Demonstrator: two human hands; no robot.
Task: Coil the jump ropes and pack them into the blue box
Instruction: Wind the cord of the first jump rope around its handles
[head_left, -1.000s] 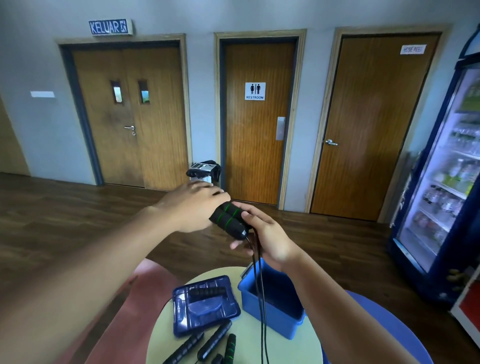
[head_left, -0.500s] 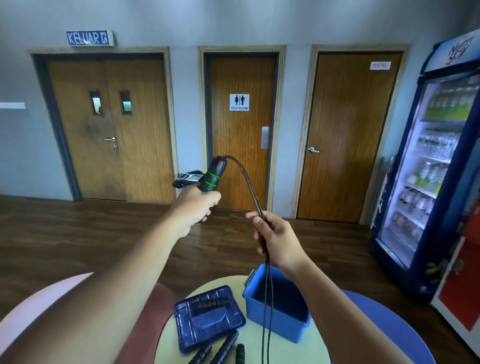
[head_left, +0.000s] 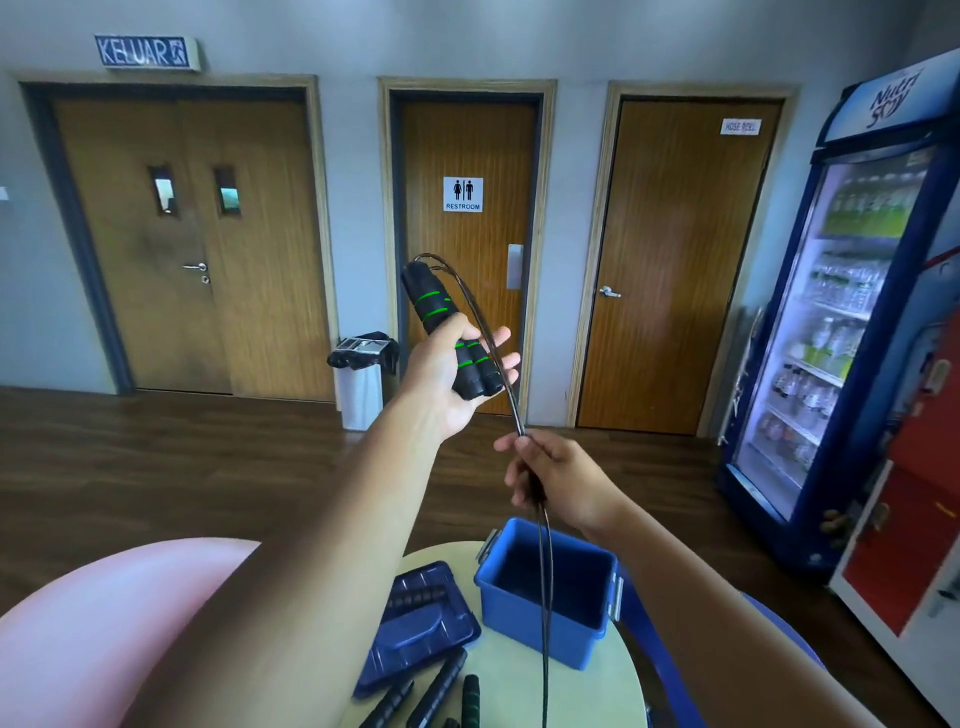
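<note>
Half a second ago the left hand (head_left: 447, 374) was a fist round the handles (head_left: 434, 312), with only one of them showing above it. Now, at centre frame, its palm faces the camera. Both black, green-ringed handles lie side by side across it, the thumb clamps them and the fingers stretch out behind. The cord (head_left: 501, 379) leaves the top of the handles, arcs right and runs down into the right hand (head_left: 558, 478). That hand sits lower in the frame than before and pinches the doubled cord between thumb and curled fingers. From there the cord hangs in front of the open box (head_left: 524, 631) at lower centre.

The box stands on a pale round table (head_left: 597, 691), its lid (head_left: 415, 623) just to its left. More handles (head_left: 439, 693) lie at the bottom edge.

The fridge (head_left: 857, 364) at right shows more fully than before, and its header reads "Nutri Soy". A sign (head_left: 140, 52) at upper left reads "KELUAR", the middle door's plate (head_left: 463, 193) reads "RESTROOM", and the right door's label (head_left: 742, 126) reads "HOSE REEL".
</note>
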